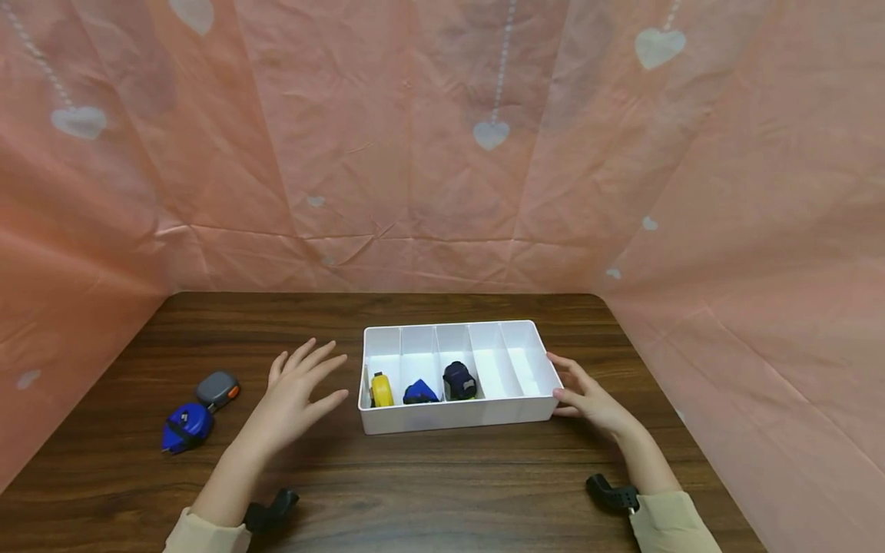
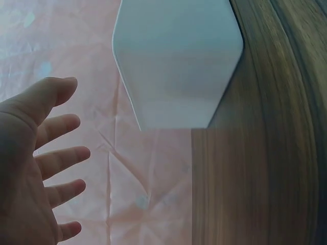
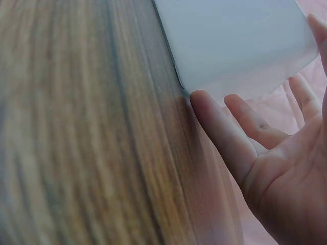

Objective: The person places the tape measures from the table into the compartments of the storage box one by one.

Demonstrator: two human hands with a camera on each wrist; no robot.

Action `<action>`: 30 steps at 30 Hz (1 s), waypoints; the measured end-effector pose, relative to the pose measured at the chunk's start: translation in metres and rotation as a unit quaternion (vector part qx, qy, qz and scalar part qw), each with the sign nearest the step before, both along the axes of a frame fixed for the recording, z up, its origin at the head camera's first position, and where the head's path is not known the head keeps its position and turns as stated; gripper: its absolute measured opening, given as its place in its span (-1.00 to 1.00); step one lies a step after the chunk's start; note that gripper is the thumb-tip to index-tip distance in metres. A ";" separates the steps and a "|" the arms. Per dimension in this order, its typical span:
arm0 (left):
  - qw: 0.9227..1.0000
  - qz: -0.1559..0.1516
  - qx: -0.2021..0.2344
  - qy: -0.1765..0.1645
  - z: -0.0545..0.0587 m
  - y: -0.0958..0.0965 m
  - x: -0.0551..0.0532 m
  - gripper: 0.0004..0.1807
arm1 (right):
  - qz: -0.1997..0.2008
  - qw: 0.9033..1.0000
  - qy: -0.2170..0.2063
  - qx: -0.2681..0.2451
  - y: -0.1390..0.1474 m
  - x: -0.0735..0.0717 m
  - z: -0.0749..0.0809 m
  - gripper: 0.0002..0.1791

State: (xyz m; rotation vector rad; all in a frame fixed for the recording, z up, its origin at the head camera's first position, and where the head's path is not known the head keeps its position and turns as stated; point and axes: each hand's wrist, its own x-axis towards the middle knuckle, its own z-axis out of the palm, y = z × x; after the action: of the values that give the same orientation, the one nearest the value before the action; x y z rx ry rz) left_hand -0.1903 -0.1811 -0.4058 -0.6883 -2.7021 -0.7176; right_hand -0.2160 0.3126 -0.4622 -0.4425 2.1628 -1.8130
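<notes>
A white divided box [image 1: 456, 416] with several compartments lies on the table. Its left three slots hold a yellow tape measure [image 1: 382, 390], a blue chalk reel [image 1: 420, 392] and a dark navy tape measure [image 1: 459, 381]. My right hand [image 1: 588, 399] touches the box's right end with spread, fairly straight fingers; in the right wrist view the fingertips [image 3: 203, 101] are right at its end wall. Apart from the box's left end, my left hand [image 1: 293, 399] hovers with fingers spread and nothing in it. The left wrist view shows its palm facing the box wall [image 2: 179, 66].
Left of my left hand, a blue teardrop-shaped chalk reel [image 1: 188, 427] lies beside a grey case with an orange button [image 1: 217, 389], which looks like a tape measure. A pink curtain [image 1: 408, 153] with hearts encloses the wooden table [image 1: 442, 491] at the back and sides.
</notes>
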 end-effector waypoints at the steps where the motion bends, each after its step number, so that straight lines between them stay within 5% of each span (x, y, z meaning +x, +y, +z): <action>1: 1.000 0.003 0.001 0.000 -0.001 -0.002 0.001 -0.42 | 0.000 1.000 0.000 0.000 0.000 0.000 0.000 -0.29; 30: 0.998 0.058 0.009 0.017 -0.009 -0.053 0.011 -0.40 | -0.001 1.000 0.006 0.002 -0.001 0.001 0.000 -0.29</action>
State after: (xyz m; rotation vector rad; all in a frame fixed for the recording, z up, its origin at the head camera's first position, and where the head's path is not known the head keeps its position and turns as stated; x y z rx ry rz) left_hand -0.1796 -0.2338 -0.4149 -0.5301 -2.6762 -0.6938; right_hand -0.2155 0.3117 -0.4627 -0.4531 2.1748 -1.8117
